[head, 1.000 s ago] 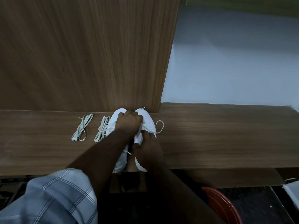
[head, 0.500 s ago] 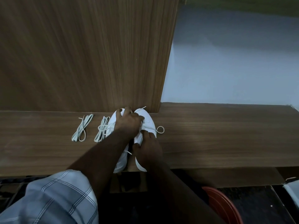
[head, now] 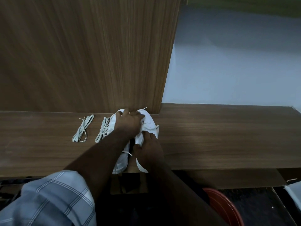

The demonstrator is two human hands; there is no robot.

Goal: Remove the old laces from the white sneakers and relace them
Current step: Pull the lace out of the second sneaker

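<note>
Since a second ago, my left hand (head: pixel 128 123) has slid forward over the toes of the two white sneakers (head: pixel 147 123), fingers curled on the old lace (head: pixel 143 108), whose tip pokes out beyond them. My right hand (head: pixel 150 146) grips the right sneaker's side, fingers curled round it. Both sneakers sit side by side on the wooden table (head: pixel 219 136), toes against the upright wood panel (head: pixel 89 54). Two bundled laces (head: pixel 83 130) lie on the table just left of the sneakers.
</note>
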